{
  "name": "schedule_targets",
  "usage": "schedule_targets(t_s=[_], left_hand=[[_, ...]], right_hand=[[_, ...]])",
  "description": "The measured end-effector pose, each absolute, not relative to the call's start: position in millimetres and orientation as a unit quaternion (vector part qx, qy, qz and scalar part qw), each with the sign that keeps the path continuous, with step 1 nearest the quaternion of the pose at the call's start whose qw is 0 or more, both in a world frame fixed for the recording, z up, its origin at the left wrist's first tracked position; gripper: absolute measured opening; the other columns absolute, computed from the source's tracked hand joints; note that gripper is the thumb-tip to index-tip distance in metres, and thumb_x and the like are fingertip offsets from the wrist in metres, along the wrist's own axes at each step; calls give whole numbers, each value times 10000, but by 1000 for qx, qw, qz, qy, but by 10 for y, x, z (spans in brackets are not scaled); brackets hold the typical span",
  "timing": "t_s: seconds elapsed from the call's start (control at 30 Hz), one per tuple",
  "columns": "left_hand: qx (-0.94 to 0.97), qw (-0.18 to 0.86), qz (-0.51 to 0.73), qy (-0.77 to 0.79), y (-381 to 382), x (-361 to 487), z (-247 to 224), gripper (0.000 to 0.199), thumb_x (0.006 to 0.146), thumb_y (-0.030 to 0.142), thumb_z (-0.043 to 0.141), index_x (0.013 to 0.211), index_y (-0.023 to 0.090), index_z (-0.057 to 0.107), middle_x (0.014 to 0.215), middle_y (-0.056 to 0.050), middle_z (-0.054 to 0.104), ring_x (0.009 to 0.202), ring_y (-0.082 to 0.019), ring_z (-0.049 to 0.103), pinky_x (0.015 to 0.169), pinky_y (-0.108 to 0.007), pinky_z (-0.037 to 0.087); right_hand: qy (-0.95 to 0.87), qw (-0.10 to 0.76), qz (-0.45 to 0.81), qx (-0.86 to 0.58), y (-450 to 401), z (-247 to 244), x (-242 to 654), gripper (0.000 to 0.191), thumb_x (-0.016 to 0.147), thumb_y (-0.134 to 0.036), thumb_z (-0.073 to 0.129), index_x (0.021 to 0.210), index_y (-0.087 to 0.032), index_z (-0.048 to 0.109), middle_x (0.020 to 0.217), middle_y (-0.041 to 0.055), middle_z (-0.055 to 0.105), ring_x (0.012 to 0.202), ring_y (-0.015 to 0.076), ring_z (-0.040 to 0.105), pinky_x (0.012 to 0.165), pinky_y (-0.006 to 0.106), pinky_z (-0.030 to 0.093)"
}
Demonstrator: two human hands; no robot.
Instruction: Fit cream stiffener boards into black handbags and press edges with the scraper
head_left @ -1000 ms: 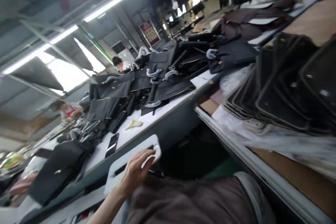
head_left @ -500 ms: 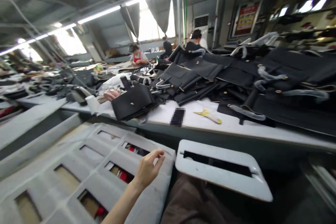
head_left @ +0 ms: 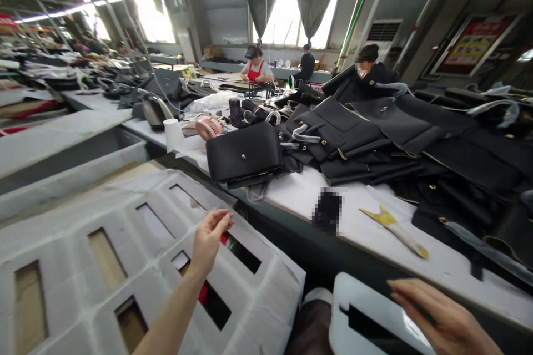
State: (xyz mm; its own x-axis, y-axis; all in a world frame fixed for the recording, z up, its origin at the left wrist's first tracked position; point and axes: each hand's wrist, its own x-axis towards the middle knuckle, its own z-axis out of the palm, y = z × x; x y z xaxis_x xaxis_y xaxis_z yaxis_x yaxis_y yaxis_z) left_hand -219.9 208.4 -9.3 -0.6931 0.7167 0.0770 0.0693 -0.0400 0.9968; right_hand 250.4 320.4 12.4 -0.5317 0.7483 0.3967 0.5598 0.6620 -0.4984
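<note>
The white slotted panel (head_left: pixel 370 294), near right beside the counter (head_left: pixel 287 194), should handle as stiff, light and slippery, so grasp its rim; right hand (head_left: pixel 441 310) grip slightly parted, contact unclear at this angle, left hand (head_left: pixel 207 238) grip pinched narrow.

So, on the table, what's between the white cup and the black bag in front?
A pink fan, close behind the upper left corner of the bag, with a brownish item on the side toward the cup. The head view shows this.
</note>
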Motion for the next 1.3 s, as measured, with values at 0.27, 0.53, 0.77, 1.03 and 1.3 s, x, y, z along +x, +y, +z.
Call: schedule_targets(t_s=[0.27,0.53,0.77,1.03,1.3], left_hand=[[420,233,633,607,2856,-1950,317,338,847,453,689,1039,175,670,943,-46,726,846,-190,689,824,-296,549],[602,222,510,573,4051,-1293,-162,230,912,329,572,1081,212,675,1072,-67,716,976,-229,670,904,-378,526],[519,207,556,615,4694,-1343,-564,283,912,359,532,1091,163,630,936,-89,729,822,-217,701,756,-352,565],[497,236,542,635,4680,-1345,-599,273,907,365,572,1111,188,614,945,-54,714,839,-189,679,688,-279,506],[509,206,521,653,4681,-1304,-613,260,909,360,574,1103,192,617,941,-56,712,831,-196,678,612,-257,480]], right_hand=[[-888,144,135,-414,3967,200,2064,224,949,-347,465,1046,-309,663,1001,63,710,931,266,683,802,444,588],[-878,147,-75,-450,5513,289,1378,473,874,-245,525,1332,-129,525,1337,152,579,1201,304,549,1011,454,473],[-879,131,-189,-418,6778,460,475,727,810,-152,602,1483,-81,339,1534,198,342,1392,403,309,1113,524,301],[-937,-1,-188,-293,7478,814,571,831,798,-397,738,1493,-167,344,1536,143,356,1316,369,390,1041,481,404],[-941,-27,-199,-274,7577,817,539,956,757,-507,759,1500,-109,307,1533,221,318,1350,426,338,1042,560,377]])
